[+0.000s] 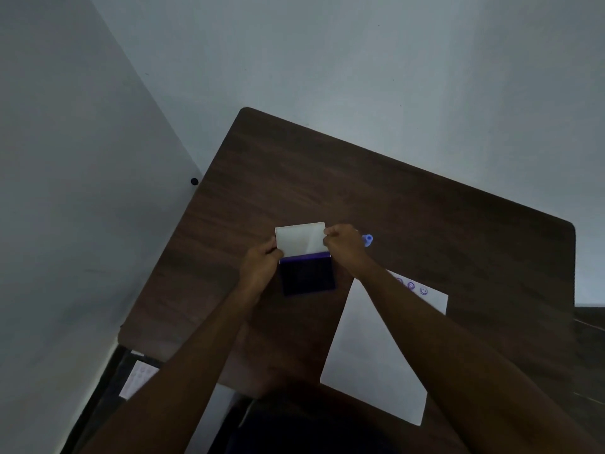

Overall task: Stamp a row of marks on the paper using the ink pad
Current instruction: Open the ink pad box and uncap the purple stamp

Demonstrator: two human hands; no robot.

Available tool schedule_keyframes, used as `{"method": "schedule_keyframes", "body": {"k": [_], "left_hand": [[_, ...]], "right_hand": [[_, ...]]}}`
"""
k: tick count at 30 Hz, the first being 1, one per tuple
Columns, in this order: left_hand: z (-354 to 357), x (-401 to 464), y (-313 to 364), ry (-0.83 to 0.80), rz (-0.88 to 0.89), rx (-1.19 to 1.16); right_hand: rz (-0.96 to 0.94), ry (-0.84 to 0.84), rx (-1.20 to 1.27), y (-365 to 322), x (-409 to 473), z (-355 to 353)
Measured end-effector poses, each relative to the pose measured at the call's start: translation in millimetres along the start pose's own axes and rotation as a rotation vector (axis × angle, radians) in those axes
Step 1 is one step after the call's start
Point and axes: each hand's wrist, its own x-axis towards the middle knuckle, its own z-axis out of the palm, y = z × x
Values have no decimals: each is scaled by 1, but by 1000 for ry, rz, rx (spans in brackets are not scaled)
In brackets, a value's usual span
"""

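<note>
An ink pad with a dark purple inking surface lies on the brown table, its pale lid raised upright at the far side. My left hand grips the lid's left edge and my right hand grips its right edge. A blue stamp lies on the table just behind my right hand, mostly hidden by it. A white sheet of paper lies to the right, with purple smiley marks along its far edge, partly covered by my right forearm.
Pale walls meet in a corner close behind and left of the table. A small black knob sits on the left wall by the table's edge. Below the table's near left corner lies a white sheet with round shapes.
</note>
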Motion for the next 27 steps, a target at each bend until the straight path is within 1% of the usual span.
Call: {"method": "schedule_keyframes", "body": {"k": [4,6,8,10,13,15,19,21,23,24,25,27], "left_hand": [[3,-1,-3,67,95,99],[5,-4,-6,107,145,148],[7,-6,-7,165,192,202],[12,-9,-3,196,174,198],[21,-13,7,177,141,201],[26,-16,11,174,162,214],[30,-21,15,164,197,213],[31,-24,15,155,250,202],[31,-27,15,143,278,191],[31,-29,15,137,282,192],[30,-30,16,128,282,194],[30,-32,17,99,290,193]], "right_hand": [[-98,21,-139,1,-2,-5],[-165,55,-282,2,-5,-14],[-267,168,-401,9,-4,-23],[-314,256,-486,18,2,-31],[-281,234,-544,26,12,-37],[-313,238,-579,27,12,-38],[-387,232,-743,29,13,-36],[-398,206,-760,32,14,-35],[-371,189,-715,33,16,-34],[-308,175,-631,30,18,-34],[-212,138,-518,27,22,-34],[-9,4,-334,19,20,-37]]}}
